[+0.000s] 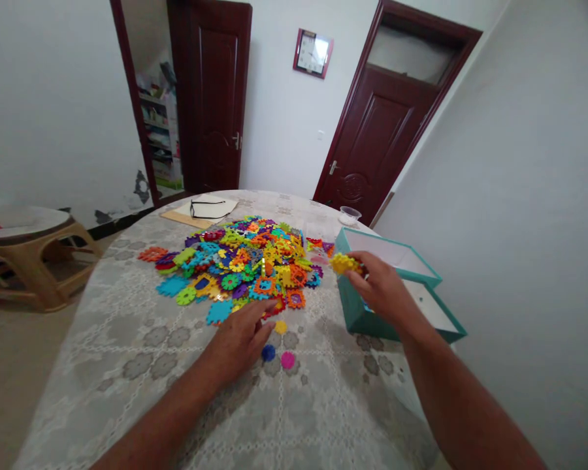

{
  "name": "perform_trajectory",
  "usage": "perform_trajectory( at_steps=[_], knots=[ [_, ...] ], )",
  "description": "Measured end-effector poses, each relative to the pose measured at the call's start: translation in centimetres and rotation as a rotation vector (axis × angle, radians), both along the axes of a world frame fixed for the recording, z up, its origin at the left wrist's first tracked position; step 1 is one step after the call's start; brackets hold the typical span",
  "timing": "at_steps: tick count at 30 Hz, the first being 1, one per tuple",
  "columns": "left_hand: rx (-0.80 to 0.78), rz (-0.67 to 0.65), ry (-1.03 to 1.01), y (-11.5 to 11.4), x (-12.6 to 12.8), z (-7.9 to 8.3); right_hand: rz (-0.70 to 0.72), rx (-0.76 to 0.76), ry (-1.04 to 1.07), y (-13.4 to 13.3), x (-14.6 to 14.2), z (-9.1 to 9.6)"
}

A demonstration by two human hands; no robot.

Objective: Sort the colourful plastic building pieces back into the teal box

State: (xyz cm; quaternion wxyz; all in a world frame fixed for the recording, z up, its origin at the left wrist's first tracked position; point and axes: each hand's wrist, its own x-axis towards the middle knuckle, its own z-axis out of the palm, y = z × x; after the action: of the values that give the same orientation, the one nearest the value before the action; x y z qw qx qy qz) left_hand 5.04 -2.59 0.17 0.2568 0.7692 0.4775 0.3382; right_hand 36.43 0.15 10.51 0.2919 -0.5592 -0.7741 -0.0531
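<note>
A heap of colourful plastic interlocking pieces [247,261] lies on the round table [142,365]. My left hand [242,336] rests palm down at the near edge of the heap, fingers stretched toward a red piece; small yellow, blue and pink discs [287,360] lie just beside it. My right hand [379,287] is raised over the teal box [367,320] at the right and pinches a cluster of joined yellow pieces [343,263] between its fingers.
The teal box sits with its lid [396,254] behind it near the table's right edge. A small clear cup [349,215] and papers with black glasses [206,209] lie at the far side. A wooden stool [34,261] stands at left; two dark doors behind.
</note>
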Motion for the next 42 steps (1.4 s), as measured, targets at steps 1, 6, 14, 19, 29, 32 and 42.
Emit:
perform_trajectory(
  at_steps=[1, 6, 14, 19, 29, 32, 42],
  knots=[
    [0.009, 0.013, -0.01, 0.0, -0.1, 0.2, -0.076, 0.039, -0.05, 1.4, 1.4, 0.7],
    [0.012, 0.08, -0.009, 0.2, -0.7, 0.6, -0.422, -0.023, -0.273, 8.2, 6.8, 2.0],
    [-0.077, 0.152, 0.019, 0.5, -1.6, 1.2, -0.445, 0.032, -0.278, 8.6, 5.8, 1.0],
    [0.055, -0.109, 0.096, 0.0, -1.6, 0.6, 0.05, -0.162, -0.183, 4.5, -1.2, -3.0],
    [0.275, -0.478, 0.534, -1.7, 2.4, -1.5, 0.01, -0.338, -0.163, 2.9, -8.1, -12.5],
    [0.287, -0.378, 0.596, -0.9, 2.0, -1.8, 0.057, -0.348, -0.118, 2.9, -7.9, -13.0],
    [0.248, -0.084, 0.686, 0.6, -2.2, -1.0, 0.258, -0.269, 0.09, 1.0, -7.2, -11.4]
  ],
)
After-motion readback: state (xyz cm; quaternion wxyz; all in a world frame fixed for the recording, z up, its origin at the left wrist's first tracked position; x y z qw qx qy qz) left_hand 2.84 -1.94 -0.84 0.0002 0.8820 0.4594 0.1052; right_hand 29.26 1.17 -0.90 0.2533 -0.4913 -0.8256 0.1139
